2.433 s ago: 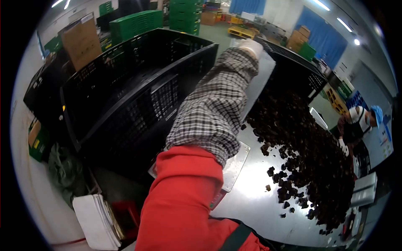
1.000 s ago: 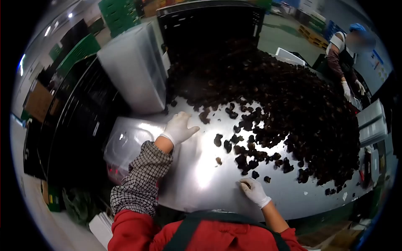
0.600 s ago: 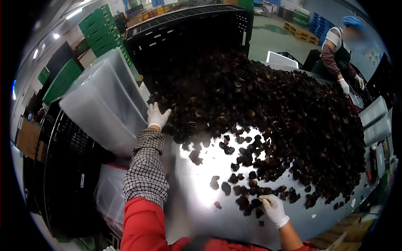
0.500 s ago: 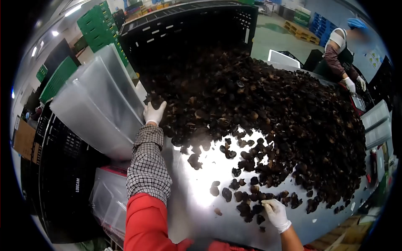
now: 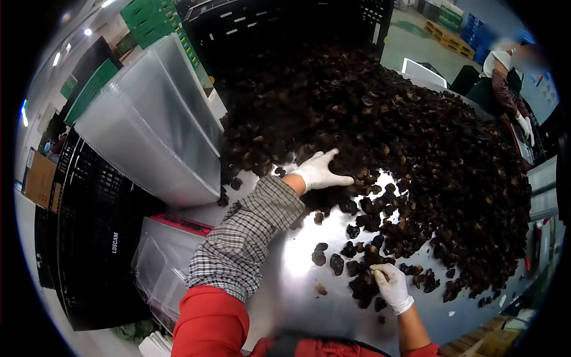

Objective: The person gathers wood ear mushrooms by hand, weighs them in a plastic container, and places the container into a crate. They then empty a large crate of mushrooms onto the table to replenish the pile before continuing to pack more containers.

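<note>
A wide heap of dark brown, crinkled pieces like dried fungus (image 5: 440, 149) covers much of a shiny metal table (image 5: 303, 297). My left hand (image 5: 319, 171), white-gloved, is at the heap's near left part with fingers spread. It touches or hovers just over the dark pieces. Lower right, my right hand (image 5: 391, 285), also gloved, has thumb and fingers pinched together at the edge of a small cluster of pieces (image 5: 363, 282). What lies between those fingertips is too small to make out.
Clear plastic bags or liners (image 5: 154, 119) stand at the left, beside a black LOSCAM crate (image 5: 98, 250). Another black crate (image 5: 285, 30) is behind the heap. A gloved co-worker (image 5: 505, 77) stands at the far right by a tray. Green crates (image 5: 148, 21) are stacked behind.
My left hand has moved right from the heap's left edge, and its fingers have spread. My right hand stays by the small cluster. The whole view has shifted somewhat.
</note>
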Action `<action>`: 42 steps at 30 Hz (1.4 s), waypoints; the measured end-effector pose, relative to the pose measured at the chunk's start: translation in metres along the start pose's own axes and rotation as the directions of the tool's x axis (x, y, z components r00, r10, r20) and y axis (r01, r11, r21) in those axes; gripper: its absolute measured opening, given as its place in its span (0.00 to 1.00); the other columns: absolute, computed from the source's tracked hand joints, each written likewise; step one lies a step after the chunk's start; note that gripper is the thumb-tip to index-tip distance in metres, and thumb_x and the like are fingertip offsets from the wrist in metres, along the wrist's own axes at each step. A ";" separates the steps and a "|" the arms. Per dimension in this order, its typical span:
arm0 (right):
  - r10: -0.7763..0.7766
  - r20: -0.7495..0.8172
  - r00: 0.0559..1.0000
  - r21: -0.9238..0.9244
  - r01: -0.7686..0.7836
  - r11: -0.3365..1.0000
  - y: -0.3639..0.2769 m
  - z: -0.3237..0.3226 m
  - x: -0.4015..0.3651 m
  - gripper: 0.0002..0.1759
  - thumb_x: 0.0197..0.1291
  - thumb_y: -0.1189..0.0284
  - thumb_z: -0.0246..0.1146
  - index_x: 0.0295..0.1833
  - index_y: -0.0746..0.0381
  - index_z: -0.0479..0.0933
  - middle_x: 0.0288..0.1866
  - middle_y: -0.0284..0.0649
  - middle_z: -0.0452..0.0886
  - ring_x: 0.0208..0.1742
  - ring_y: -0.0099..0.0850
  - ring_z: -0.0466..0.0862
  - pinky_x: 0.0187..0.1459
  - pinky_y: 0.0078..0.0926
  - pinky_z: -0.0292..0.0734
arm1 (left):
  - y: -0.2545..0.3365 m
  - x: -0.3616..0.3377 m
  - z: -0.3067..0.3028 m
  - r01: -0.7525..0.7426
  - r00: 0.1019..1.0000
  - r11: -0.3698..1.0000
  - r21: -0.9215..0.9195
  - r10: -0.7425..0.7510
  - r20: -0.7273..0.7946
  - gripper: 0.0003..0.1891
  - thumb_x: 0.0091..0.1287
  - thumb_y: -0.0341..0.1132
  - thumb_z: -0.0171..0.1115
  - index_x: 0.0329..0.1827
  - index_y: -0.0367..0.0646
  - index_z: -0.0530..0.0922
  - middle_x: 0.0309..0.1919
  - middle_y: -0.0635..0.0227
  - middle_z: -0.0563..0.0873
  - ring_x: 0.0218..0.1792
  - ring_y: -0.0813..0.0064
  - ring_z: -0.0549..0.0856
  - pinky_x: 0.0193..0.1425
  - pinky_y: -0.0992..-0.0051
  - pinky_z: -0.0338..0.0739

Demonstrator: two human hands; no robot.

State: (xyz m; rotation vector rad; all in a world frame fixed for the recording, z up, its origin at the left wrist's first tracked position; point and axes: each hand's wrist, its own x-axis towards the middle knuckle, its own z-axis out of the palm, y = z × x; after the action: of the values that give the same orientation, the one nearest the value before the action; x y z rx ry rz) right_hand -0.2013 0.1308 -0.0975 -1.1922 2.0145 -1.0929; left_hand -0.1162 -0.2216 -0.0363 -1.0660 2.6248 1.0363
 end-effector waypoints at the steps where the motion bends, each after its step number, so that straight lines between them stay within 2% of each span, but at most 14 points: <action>1: -0.051 0.047 0.998 0.006 0.051 0.999 -0.005 -0.005 0.000 0.07 0.61 0.78 0.62 0.43 0.64 0.82 0.33 0.42 0.82 0.32 0.32 0.81 0.37 0.25 0.75 | 0.009 -0.005 -0.013 -0.072 0.989 0.997 -0.025 0.074 0.130 0.53 0.50 0.69 0.64 0.73 0.41 0.62 0.75 0.45 0.52 0.74 0.51 0.58 0.77 0.62 0.53; 4: 0.036 0.121 0.992 -0.050 -0.030 0.998 -0.020 -0.029 0.000 0.07 0.61 0.77 0.61 0.44 0.64 0.82 0.33 0.41 0.82 0.34 0.31 0.81 0.38 0.24 0.75 | 0.028 -0.026 -0.091 -0.072 0.973 0.994 -0.084 0.089 0.214 0.37 0.52 0.60 0.69 0.54 0.37 0.82 0.48 0.50 0.85 0.48 0.63 0.85 0.53 0.68 0.81; 7: 0.043 0.045 0.998 0.017 -0.044 0.999 -0.006 -0.040 0.003 0.08 0.61 0.77 0.62 0.45 0.65 0.82 0.34 0.41 0.82 0.34 0.30 0.80 0.39 0.25 0.75 | 0.025 -0.020 -0.171 0.014 0.899 0.995 0.103 0.033 -0.438 0.21 0.55 0.49 0.71 0.36 0.35 0.85 0.36 0.59 0.87 0.35 0.70 0.86 0.40 0.70 0.80; 9: 0.061 0.049 0.997 0.011 -0.062 0.998 -0.003 -0.047 0.008 0.08 0.61 0.76 0.61 0.44 0.66 0.82 0.36 0.43 0.83 0.37 0.31 0.81 0.42 0.23 0.75 | -0.020 0.019 -0.230 -0.008 0.354 0.805 0.594 0.558 -0.751 0.15 0.58 0.38 0.67 0.44 0.37 0.82 0.40 0.59 0.84 0.41 0.58 0.84 0.48 0.68 0.78; 11: 0.145 0.048 0.988 -0.035 -0.143 0.989 -0.007 -0.051 0.010 0.08 0.61 0.76 0.61 0.44 0.66 0.82 0.38 0.43 0.83 0.37 0.31 0.82 0.42 0.23 0.76 | -0.048 0.043 -0.294 0.360 0.100 0.612 0.704 0.725 -0.682 0.26 0.62 0.40 0.63 0.63 0.42 0.73 0.59 0.55 0.79 0.60 0.55 0.77 0.65 0.64 0.70; 15: 0.119 -0.041 0.992 0.010 -0.119 0.993 -0.001 -0.054 0.005 0.08 0.61 0.75 0.61 0.44 0.66 0.82 0.36 0.42 0.84 0.36 0.32 0.82 0.41 0.25 0.77 | -0.052 0.044 -0.328 0.607 0.445 0.638 0.474 0.221 -0.868 0.36 0.65 0.47 0.61 0.73 0.45 0.61 0.70 0.60 0.67 0.71 0.60 0.65 0.75 0.58 0.57; 21: 0.163 -0.014 0.987 0.020 -0.163 0.986 -0.016 -0.070 0.024 0.10 0.62 0.73 0.61 0.45 0.66 0.82 0.34 0.42 0.83 0.36 0.31 0.83 0.40 0.25 0.78 | -0.043 0.049 -0.361 0.505 0.521 0.693 0.515 0.232 -0.822 0.19 0.61 0.42 0.65 0.54 0.50 0.77 0.57 0.60 0.78 0.59 0.58 0.77 0.61 0.58 0.73; 25: -0.141 -0.015 0.990 -0.196 0.135 0.971 -0.062 -0.086 0.097 0.08 0.63 0.73 0.60 0.39 0.63 0.83 0.34 0.39 0.83 0.35 0.29 0.83 0.39 0.25 0.78 | -0.012 0.046 -0.313 0.599 0.401 0.584 0.548 0.374 -0.836 0.11 0.63 0.35 0.54 0.46 0.47 0.80 0.49 0.62 0.80 0.53 0.62 0.80 0.54 0.59 0.74; 30: -0.119 -0.013 0.993 0.326 0.116 0.938 -0.147 -0.097 0.222 0.17 0.66 0.60 0.58 0.44 0.63 0.81 0.36 0.35 0.82 0.36 0.24 0.80 0.41 0.23 0.76 | 0.015 0.001 -0.247 0.600 0.302 0.546 0.585 0.523 -0.797 0.05 0.54 0.30 0.58 0.31 0.44 0.80 0.37 0.63 0.81 0.43 0.62 0.81 0.45 0.60 0.73; 35: -0.091 0.082 0.992 0.968 -0.058 0.243 -0.180 -0.055 0.354 0.56 0.61 0.41 0.59 0.74 0.72 0.42 0.74 0.64 0.52 0.73 0.53 0.61 0.69 0.44 0.62 | 0.024 -0.048 -0.139 0.439 0.271 0.722 0.535 0.461 -0.845 0.13 0.48 0.28 0.64 0.38 0.42 0.76 0.36 0.60 0.77 0.41 0.59 0.77 0.44 0.62 0.69; 38: 0.145 0.007 0.989 0.993 0.010 -0.119 -0.187 -0.022 0.375 0.31 0.66 0.45 0.54 0.50 0.66 0.66 0.44 0.51 0.74 0.46 0.41 0.76 0.53 0.38 0.73 | 0.021 -0.073 -0.073 0.332 0.366 0.792 0.513 0.393 -0.843 0.16 0.48 0.28 0.67 0.40 0.43 0.76 0.40 0.60 0.77 0.44 0.59 0.76 0.48 0.62 0.68; 39: 0.159 -0.042 0.986 0.977 0.074 -0.202 -0.156 -0.008 0.390 0.27 0.68 0.46 0.53 0.36 0.62 0.71 0.29 0.41 0.76 0.32 0.35 0.77 0.43 0.34 0.75 | 0.026 -0.083 -0.054 0.184 0.264 0.845 0.503 0.450 -0.853 0.17 0.48 0.29 0.69 0.42 0.43 0.76 0.41 0.59 0.78 0.47 0.59 0.77 0.52 0.62 0.68; 40: 0.156 -0.022 0.988 0.973 0.058 -0.226 -0.157 -0.008 0.368 0.29 0.70 0.47 0.51 0.20 0.55 0.63 0.15 0.29 0.59 0.19 0.28 0.60 0.29 0.29 0.65 | 0.033 -0.097 -0.032 0.086 0.262 0.923 0.376 0.343 -0.902 0.17 0.51 0.29 0.69 0.45 0.42 0.77 0.44 0.57 0.78 0.51 0.58 0.77 0.57 0.62 0.68; 42: 0.245 0.041 0.969 0.961 0.029 -0.275 -0.141 -0.002 0.338 0.30 0.68 0.45 0.52 0.20 0.54 0.64 0.15 0.29 0.59 0.20 0.29 0.60 0.28 0.28 0.62 | 0.036 -0.129 0.014 -0.122 0.119 0.978 0.167 0.182 -0.976 0.16 0.59 0.26 0.64 0.51 0.40 0.77 0.50 0.57 0.79 0.55 0.59 0.77 0.62 0.65 0.70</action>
State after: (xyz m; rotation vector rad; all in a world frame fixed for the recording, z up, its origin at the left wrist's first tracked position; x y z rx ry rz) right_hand -0.2948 -0.2078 0.0062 0.1389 0.4573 -2.0668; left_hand -0.0463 -0.1203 0.0181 -2.0564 3.7818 0.0601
